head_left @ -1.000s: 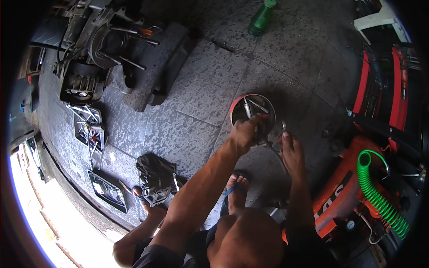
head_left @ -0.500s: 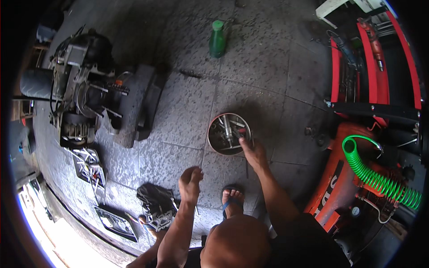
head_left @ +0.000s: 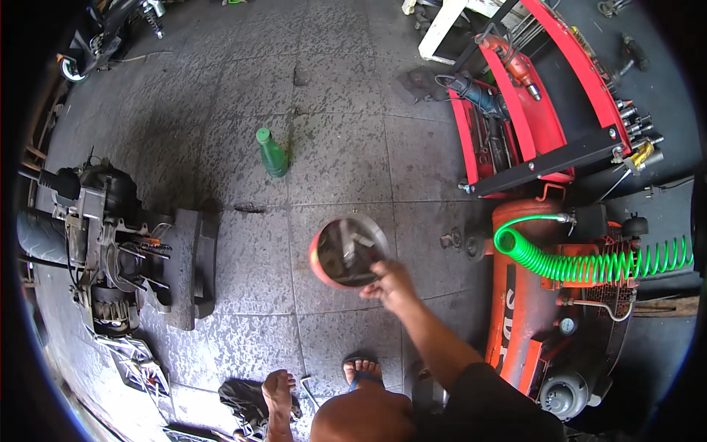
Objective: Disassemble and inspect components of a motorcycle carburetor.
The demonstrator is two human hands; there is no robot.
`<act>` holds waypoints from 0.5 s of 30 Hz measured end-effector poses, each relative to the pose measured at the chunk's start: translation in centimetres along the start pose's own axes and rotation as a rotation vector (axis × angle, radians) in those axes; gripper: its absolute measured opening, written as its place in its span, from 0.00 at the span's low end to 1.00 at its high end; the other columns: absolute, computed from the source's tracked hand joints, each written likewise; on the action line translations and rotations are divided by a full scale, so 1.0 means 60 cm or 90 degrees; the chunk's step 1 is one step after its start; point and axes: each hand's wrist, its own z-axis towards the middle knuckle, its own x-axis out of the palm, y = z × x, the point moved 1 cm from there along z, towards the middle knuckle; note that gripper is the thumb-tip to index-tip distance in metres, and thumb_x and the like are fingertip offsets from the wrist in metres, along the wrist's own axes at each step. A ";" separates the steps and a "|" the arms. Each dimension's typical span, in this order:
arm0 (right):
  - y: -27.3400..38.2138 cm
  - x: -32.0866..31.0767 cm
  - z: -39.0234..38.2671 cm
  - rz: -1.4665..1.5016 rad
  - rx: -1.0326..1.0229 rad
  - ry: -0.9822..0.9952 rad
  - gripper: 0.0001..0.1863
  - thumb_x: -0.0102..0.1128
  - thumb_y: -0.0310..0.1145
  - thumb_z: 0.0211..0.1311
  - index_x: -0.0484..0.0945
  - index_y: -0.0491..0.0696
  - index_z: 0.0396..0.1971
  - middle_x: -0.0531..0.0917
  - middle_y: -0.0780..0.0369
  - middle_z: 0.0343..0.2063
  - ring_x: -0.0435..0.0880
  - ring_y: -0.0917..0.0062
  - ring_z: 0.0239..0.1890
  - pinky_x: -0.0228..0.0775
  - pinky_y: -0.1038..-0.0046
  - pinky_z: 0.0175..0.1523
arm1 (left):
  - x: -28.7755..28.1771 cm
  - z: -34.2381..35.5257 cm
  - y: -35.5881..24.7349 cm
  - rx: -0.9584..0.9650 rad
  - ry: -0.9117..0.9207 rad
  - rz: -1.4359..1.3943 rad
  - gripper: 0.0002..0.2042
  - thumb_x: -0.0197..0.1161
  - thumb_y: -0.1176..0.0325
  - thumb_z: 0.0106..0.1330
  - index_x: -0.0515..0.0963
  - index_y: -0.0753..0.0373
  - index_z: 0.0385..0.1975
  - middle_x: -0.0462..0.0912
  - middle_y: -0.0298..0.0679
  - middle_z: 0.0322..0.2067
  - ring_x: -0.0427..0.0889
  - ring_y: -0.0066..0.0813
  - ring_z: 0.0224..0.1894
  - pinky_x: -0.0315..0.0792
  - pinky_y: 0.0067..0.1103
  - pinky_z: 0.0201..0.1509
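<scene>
A round red-sided container [head_left: 317, 267] is tilted, its outer wall showing on the left. Shiny metal parts [head_left: 348, 250] lie inside, blurred by motion. My right hand [head_left: 392, 287] grips its near right rim, fingers wrapped over the edge. Low in the picture, my left hand [head_left: 278, 390] holds nothing; its fingers are loosely bent and somewhat apart. Beside it lie a dark cloth-like bundle [head_left: 241, 398] and a bent metal rod [head_left: 309, 393]. My sandalled foot [head_left: 363, 370] stands on the floor between my hands.
A green bottle [head_left: 272, 153] stands on the tiled floor [head_left: 339, 166]. To the left are a partly stripped engine with a wheel [head_left: 110, 243] and a tool tray [head_left: 140, 366]. On the right, an orange compressor [head_left: 508, 295], a green coiled hose [head_left: 545, 258] and a red tool rack [head_left: 515, 110].
My view has shifted. My right hand has closed round the container's rim, and the container has tilted. My left hand has dropped back toward my body.
</scene>
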 end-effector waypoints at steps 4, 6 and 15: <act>0.242 -0.031 0.004 0.263 -0.090 0.088 0.10 0.54 0.29 0.57 0.74 0.44 0.39 0.80 0.59 0.28 0.76 0.75 0.17 0.75 0.72 0.23 | -0.014 -0.004 0.011 -0.003 0.002 0.022 0.15 0.57 0.64 0.68 0.78 0.73 0.41 0.84 0.46 0.28 0.84 0.29 0.28 0.79 0.22 0.30; 0.377 -0.051 0.010 0.215 -0.273 -0.031 0.10 0.51 0.31 0.63 0.72 0.43 0.40 0.79 0.59 0.26 0.75 0.79 0.16 0.75 0.77 0.23 | -0.018 -0.006 0.016 0.007 -0.001 0.025 0.14 0.56 0.65 0.67 0.78 0.73 0.41 0.84 0.46 0.28 0.84 0.29 0.28 0.79 0.22 0.30; 0.818 -0.219 0.125 0.490 -0.490 -0.280 0.07 0.50 0.27 0.65 0.75 0.40 0.36 0.80 0.57 0.28 0.84 0.67 0.25 0.87 0.69 0.33 | -0.010 0.002 0.054 -0.027 0.046 0.040 0.16 0.58 0.63 0.63 0.79 0.73 0.39 0.84 0.45 0.28 0.84 0.29 0.28 0.80 0.23 0.32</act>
